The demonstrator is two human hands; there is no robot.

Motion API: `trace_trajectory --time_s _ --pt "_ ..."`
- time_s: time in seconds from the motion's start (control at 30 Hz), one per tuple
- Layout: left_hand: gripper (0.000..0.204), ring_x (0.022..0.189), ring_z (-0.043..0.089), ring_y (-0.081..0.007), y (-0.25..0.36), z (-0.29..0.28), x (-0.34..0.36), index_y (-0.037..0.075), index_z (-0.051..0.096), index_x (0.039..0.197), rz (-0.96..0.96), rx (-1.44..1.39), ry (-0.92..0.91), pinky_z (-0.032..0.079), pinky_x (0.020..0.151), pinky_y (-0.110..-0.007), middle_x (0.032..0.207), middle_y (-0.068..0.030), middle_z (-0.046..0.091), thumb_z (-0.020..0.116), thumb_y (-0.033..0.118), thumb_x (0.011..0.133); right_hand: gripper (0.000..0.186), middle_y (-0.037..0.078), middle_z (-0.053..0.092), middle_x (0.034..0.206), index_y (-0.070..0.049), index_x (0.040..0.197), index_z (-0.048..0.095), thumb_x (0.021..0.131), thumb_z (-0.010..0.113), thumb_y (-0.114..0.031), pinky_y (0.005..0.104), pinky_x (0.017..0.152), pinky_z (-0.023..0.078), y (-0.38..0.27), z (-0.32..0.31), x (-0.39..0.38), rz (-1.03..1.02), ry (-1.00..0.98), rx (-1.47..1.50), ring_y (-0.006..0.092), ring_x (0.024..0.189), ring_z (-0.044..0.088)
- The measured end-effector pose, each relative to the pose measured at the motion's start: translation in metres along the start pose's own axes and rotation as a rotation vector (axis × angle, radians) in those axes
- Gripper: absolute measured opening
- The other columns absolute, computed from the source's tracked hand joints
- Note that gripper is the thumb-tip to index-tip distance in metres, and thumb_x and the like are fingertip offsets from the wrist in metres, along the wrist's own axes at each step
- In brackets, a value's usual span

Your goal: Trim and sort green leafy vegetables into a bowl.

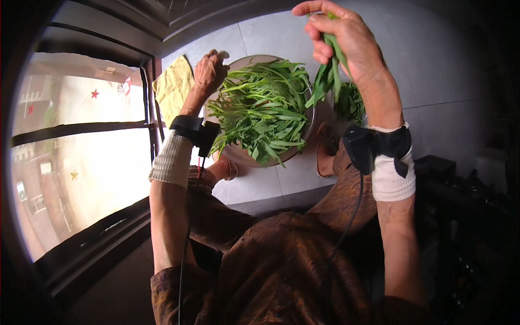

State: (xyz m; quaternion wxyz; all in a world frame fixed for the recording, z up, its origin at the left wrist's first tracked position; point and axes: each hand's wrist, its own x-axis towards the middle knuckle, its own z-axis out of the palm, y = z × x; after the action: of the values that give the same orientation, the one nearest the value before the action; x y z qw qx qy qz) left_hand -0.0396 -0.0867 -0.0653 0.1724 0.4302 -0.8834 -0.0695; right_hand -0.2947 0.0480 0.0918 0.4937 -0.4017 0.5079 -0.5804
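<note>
A wide round basin point(313, 122) on the floor between my feet is heaped with long-stemmed leafy greens point(265, 103), which look like water spinach. My right hand point(349, 46) is raised beyond the basin's right side, its fingers closed on a small bunch of the greens point(326, 81) whose leaves hang down. At the far left rim, my left hand point(210, 73) is curled with its back toward me. Something small and pale shows by its fingertips; whether that is a held piece cannot be made out.
More leafy greens point(352, 103) lie right of the basin, beside my foot. A yellow cloth or paper sheet point(174, 89) is at the left, near the dark-framed glass door point(81, 127). Grey tiles point(428, 59) cover the floor. Dark objects point(460, 179) stand at the right.
</note>
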Motion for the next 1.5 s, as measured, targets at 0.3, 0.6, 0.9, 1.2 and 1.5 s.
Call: trace_trajectory --time_s 0.3,0.6,0.9,1.2,1.5 --pt "0.018 0.06 0.057 -0.0249 -0.02 0.016 -0.061 0.006 0.059 0.071 0.223 0.083 -0.318 0.047 0.048 -0.038 0.072 -0.0126 0.059 0.047 0.014 0.083 0.016 0.007 0.058 0.082 0.001 0.096 0.055 0.081 0.052 -0.005 0.0248 0.065 0.049 -0.009 0.015 -0.005 0.129 0.0 0.202 0.0146 0.071 0.056" --pt "0.012 0.086 0.054 -0.0291 -0.019 0.065 -0.111 0.008 0.062 0.079 0.494 0.306 0.124 0.043 0.077 -0.041 0.084 -0.0118 0.058 0.052 0.012 0.075 0.014 0.011 0.059 0.087 0.0 0.093 0.058 0.081 0.055 -0.006 0.0275 0.07 0.048 -0.02 0.026 -0.013 0.106 -0.024 -0.006 0.0195 0.081 0.058" --pt "0.012 0.069 0.057 -0.0335 0.005 0.006 -0.085 0.006 0.058 0.08 0.115 0.044 -0.407 0.044 0.06 -0.045 0.07 -0.0151 0.058 0.054 0.017 0.078 0.011 0.009 0.061 0.082 0.0 0.088 0.061 0.08 0.056 -0.007 0.0268 0.069 0.047 -0.015 0.023 -0.012 0.173 -0.045 -0.035 0.0177 0.077 0.058" --pt "0.015 0.09 0.055 -0.0313 0.03 0.061 -0.085 0.011 0.066 0.086 0.079 -0.035 -0.353 0.046 0.071 -0.042 0.095 -0.0172 0.058 0.056 0.015 0.075 0.013 0.01 0.061 0.081 0.0 0.088 0.06 0.079 0.059 -0.01 0.027 0.067 0.048 0.006 0.016 0.002 -0.009 -0.156 -0.133 0.0179 0.076 0.058" --pt "0.023 0.109 0.043 -0.0314 0.043 0.094 -0.1 0.007 0.059 0.095 0.12 0.333 -0.471 0.034 0.083 -0.047 0.112 -0.016 0.048 0.049 0.017 0.078 0.015 0.01 0.061 0.081 0.001 0.087 0.059 0.079 0.06 -0.011 0.0271 0.066 0.048 -0.008 0.021 -0.007 0.043 -0.118 -0.235 0.0178 0.076 0.058"
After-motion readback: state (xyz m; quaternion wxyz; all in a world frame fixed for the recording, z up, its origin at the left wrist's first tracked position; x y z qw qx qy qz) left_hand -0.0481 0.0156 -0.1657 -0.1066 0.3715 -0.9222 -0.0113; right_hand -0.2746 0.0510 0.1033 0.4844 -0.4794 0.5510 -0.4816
